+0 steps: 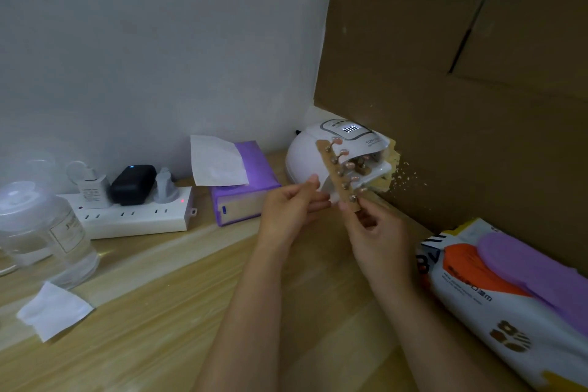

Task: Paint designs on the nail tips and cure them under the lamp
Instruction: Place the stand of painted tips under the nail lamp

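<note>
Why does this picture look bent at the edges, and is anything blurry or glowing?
Head view: the wide-angle lens bows the table edge and cardboard; the glass jar at the left edge is soft and smeared; the lamp display glows white, its digits hard to read; the strip of nail tips in the right hand is slightly blurred; lighting is soft, with faint shadows.

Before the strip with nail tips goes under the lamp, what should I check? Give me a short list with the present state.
1. Right hand holds the strip at its lower end: ok.
2. Left hand supports the strip: cannot tell; its fingers are beside it.
3. Lamp is on, display lit: ok.
4. Lamp opening free: not ok, something already sits inside.
5. Nail tips fixed on their stands: cannot tell.
</note>
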Motion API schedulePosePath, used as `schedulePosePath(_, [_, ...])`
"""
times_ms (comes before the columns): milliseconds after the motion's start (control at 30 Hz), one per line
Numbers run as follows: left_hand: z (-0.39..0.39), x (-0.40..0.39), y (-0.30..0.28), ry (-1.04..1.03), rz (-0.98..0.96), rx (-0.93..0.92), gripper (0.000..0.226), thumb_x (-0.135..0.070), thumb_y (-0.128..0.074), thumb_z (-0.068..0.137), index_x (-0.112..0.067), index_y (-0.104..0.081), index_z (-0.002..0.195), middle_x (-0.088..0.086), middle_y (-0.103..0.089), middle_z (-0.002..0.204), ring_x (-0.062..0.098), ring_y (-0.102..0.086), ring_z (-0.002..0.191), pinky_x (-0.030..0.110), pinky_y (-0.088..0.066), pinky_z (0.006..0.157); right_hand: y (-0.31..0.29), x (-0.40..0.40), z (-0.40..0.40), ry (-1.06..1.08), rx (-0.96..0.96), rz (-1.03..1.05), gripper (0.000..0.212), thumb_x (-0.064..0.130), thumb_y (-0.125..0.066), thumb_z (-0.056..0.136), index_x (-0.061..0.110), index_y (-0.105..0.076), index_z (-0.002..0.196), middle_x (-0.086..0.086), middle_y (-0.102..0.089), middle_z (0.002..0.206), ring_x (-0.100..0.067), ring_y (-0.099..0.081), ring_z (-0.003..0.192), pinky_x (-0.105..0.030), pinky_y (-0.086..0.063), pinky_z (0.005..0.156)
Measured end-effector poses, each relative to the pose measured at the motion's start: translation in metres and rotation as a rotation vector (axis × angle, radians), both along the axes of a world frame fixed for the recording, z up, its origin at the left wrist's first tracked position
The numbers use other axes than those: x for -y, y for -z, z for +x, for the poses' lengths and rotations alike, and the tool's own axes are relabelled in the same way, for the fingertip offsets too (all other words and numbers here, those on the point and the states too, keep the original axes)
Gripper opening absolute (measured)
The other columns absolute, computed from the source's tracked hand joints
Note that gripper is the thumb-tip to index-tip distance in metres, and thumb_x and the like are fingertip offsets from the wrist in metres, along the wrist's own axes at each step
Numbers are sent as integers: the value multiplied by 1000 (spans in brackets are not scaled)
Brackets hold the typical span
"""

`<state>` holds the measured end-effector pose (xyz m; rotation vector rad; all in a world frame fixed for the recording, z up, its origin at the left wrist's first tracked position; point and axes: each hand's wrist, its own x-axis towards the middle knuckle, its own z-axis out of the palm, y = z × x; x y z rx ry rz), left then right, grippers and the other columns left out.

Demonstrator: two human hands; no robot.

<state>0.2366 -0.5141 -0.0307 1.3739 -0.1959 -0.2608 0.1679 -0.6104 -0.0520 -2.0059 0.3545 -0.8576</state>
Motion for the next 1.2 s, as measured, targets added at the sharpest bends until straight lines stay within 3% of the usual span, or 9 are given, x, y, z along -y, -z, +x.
schedulePosePath(100, [1, 0, 1, -126, 19, -8, 26, -27, -54, 92, -17, -62, 69, -2, -67, 69, 2, -65, 55, 20, -52, 64, 2, 3, -5, 95, -1, 87, 14, 25, -58, 88, 22, -64, 76, 1, -61, 73, -7, -55, 68, -11, -35, 54])
schedulePosePath(267, [3, -5, 2, -177, 4, -41, 21, -20, -52, 93, -14, -62, 75, 1, -66, 75, 1, -64, 54, 15, -50, 56, 9, -7, -3, 204, -17, 142, 14, 23, -58, 88, 14, -66, 80, -5, -64, 78, -23, -58, 80, -31, -45, 68])
schedulePosePath(467, [6, -3, 2, -189, -3, -68, 13, -9, -51, 92, -9, -63, 85, 2, -64, 73, 2, -62, 56, 15, -51, 59, 10, -5, -6, 252, -30, 127, 16, 22, -57, 89, 14, -64, 78, -2, -61, 74, -22, -57, 77, -26, -37, 61])
schedulePosePath(633, [3, -2, 2, -197, 94, 28, 26, -4, -49, 90, -2, -60, 114, 8, -66, 99, 10, -62, 83, 28, -48, 87, 11, -3, -5, 280, -115, 102, 21, 23, -54, 91, 9, -64, 78, 3, -52, 61, -16, -50, 61, -23, -26, 48])
schedulePosePath(800, [1, -2, 3, -225, 163, 100, 27, -4, -51, 91, -5, -60, 116, 9, -63, 116, 18, -58, 108, 37, -43, 100, 3, 6, 7, 251, -264, 42, 20, 19, -50, 93, 5, -63, 85, -8, -61, 74, -22, -55, 68, -23, -31, 48])
schedulePosePath(933, [2, -3, 4, -231, 154, 116, 34, 6, -41, 89, -4, -59, 115, 2, -61, 105, 11, -58, 93, 23, -45, 88, -4, 12, 24, 230, -270, 29, 20, 15, -50, 93, 4, -65, 102, -13, -65, 90, -24, -58, 81, -29, -41, 63])
schedulePosePath(1100, [5, 0, 6, -209, 159, 132, 36, 10, -39, 88, -2, -60, 114, 2, -61, 101, 10, -58, 90, 16, -45, 77, -10, 23, 53, 233, -383, -94, 22, 13, -47, 94, -2, -63, 97, -18, -63, 99, -25, -56, 81, -25, -32, 48])
schedulePosePath(1133, [6, 0, 7, -221, 148, 136, 35, 11, -39, 87, -1, -61, 112, 5, -63, 101, 10, -58, 88, 12, -45, 72, -13, 25, 59, 250, -419, -129, 21, 11, -48, 93, -4, -62, 98, -20, -62, 103, -28, -56, 84, -27, -38, 51])
schedulePosePath(1200, [8, 1, 8, -244, 121, 134, 35, 14, -40, 85, 3, -62, 109, 9, -64, 99, 13, -58, 85, 5, -43, 63, -16, 29, 69, 274, -490, -186, 20, 4, -48, 91, -7, -59, 104, -22, -59, 112, -32, -58, 100, -31, -45, 75])
